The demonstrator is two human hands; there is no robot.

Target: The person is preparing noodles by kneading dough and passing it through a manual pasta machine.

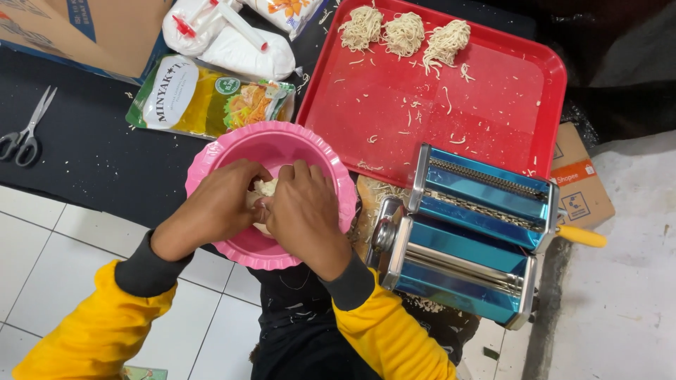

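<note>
One head-worn camera looks steeply down, close above the pink bowl (271, 193).

We have both hands boxed inside the pink bowl (211, 158), with the blue pasta machine (468, 236) crowding its right rim and the oil pouch (211, 98) blocking just behind. Open room lies across the red tray (394, 105) in front of the noodle nests (405, 32), and on the dark mat (91, 155) beside the scissors (24, 134).

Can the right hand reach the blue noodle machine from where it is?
Probably yes. The right hand is busy with dough in the pink bowl, but the blue noodle machine sits right beside it with nothing between.
</note>
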